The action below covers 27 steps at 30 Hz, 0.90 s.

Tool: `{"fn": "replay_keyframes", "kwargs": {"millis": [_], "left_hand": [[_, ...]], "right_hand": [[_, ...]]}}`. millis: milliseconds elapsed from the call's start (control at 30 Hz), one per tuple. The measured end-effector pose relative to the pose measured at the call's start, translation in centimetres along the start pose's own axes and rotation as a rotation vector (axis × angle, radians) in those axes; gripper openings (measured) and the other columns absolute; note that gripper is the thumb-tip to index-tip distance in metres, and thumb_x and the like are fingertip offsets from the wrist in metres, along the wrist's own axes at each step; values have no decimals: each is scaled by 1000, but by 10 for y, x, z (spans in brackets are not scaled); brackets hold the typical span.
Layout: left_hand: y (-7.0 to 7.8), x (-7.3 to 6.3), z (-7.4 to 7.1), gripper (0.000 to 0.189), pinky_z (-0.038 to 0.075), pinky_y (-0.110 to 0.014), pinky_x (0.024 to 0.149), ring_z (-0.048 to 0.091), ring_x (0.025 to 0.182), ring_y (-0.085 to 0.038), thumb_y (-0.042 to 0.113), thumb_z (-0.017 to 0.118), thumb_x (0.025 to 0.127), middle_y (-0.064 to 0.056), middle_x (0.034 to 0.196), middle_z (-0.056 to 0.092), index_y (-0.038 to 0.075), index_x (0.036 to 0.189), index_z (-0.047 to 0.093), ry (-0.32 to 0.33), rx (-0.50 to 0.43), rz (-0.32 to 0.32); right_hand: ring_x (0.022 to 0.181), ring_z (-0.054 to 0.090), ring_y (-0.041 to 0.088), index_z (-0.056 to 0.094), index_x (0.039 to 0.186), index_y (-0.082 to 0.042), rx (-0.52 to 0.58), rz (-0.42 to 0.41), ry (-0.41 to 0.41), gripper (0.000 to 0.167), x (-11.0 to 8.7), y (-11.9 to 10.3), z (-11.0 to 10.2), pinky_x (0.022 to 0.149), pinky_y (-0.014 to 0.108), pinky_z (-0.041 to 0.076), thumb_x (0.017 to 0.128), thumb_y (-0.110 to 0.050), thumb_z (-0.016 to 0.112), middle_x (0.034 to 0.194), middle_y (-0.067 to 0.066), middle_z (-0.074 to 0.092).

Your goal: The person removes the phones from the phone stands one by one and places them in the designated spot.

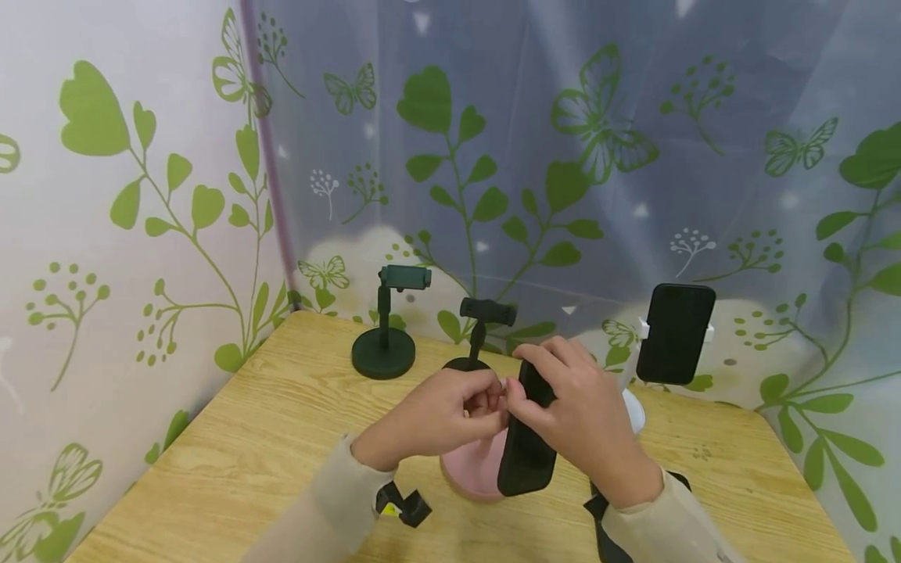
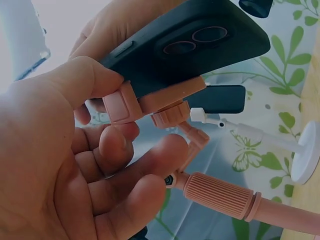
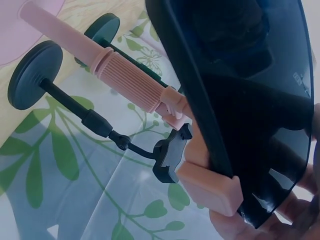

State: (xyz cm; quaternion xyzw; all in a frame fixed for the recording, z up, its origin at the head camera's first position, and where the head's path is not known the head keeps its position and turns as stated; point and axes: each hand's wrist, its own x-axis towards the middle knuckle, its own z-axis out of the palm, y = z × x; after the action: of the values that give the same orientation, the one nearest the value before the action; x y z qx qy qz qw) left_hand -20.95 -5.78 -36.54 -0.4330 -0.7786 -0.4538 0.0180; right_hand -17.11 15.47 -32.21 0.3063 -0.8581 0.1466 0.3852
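My right hand (image 1: 577, 407) grips a dark smartphone (image 1: 528, 461) by its edges, screen towards me in the head view. Two camera lenses show on its back in the left wrist view. The phone sits against the clamp (image 2: 117, 105) of a pink phone stand (image 1: 468, 473), whose end block (image 3: 210, 187) laps over the phone's edge in the right wrist view. Thumb and forefinger of my left hand (image 1: 450, 410) pinch that clamp's end, its other fingers loosely bent below. The stand's ribbed collar (image 2: 217, 195) and jointed neck lead down to its round base.
Behind my hands stand a dark green phone stand (image 1: 383, 356) and a black one (image 1: 487, 313), both without a phone. At the right, a white stand (image 1: 633, 410) holds another black phone (image 1: 676, 336). A patterned curtain (image 1: 493, 156) borders the wooden table (image 1: 232, 446) behind.
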Motion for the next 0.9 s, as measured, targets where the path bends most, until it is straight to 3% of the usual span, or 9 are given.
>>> {"fn": "replay_keyframes", "kwargs": {"millis": [733,900], "left_hand": [[3,0,4,14,44,-22,60,51,65,-4,23,63,100,12,74,55,27,87,58,50,83,27],[3,0,5,14,43,-22,60,51,65,-4,25,63,101,12,74,55,27,88,58,53,76,19]], "right_hand": [[85,60,19,75,115,-12,133,26,57,29,-7,4,2,62,36,50,91,-26,67,100,2,67],[84,59,18,75,114,-12,146,1,76,28,-8,6,2,63,35,49,92,-27,65,99,2,67]]}}
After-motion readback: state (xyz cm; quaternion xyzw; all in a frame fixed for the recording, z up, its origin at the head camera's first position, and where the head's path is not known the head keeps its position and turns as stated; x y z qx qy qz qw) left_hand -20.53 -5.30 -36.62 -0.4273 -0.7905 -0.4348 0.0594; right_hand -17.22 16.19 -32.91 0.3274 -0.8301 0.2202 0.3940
